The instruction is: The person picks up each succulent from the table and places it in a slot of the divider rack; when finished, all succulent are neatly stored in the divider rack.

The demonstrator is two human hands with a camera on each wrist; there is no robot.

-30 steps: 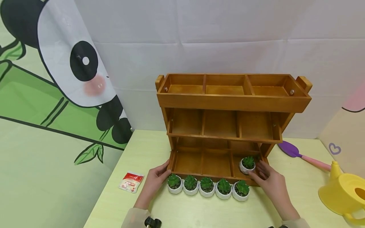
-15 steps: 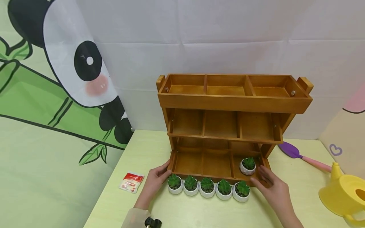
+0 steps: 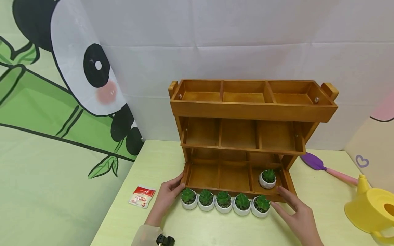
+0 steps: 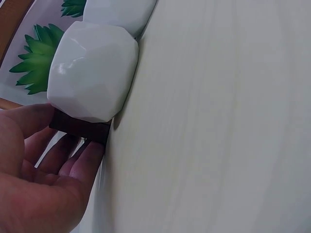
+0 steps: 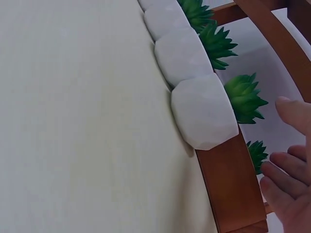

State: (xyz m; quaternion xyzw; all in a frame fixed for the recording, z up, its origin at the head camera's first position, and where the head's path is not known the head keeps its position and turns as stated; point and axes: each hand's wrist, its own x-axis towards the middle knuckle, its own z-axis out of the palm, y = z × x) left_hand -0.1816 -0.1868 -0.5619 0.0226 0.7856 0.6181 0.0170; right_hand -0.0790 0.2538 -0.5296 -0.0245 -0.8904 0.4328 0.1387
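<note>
A person's left hand point(image 3: 167, 193) is gripping the near left corner of the three-tier wooden shelf point(image 3: 253, 111), while the right hand point(image 3: 299, 216), thumb and fingers apart, is holding nothing by the shelf's near right corner; the view is not settling whether its fingertips are touching the wood. One potted succulent point(image 3: 267, 179) is standing upright in the shelf's bottom right compartment, leaves pointing up, its squat pot showing little long axis. Five matching succulents point(image 3: 223, 201) are lining the shelf's front, whose long axis is running left to right. The pot is looking light and rigid, perhaps slick and chippable, its faceted sides below the leaves seemingly offering the best hold.
</note>
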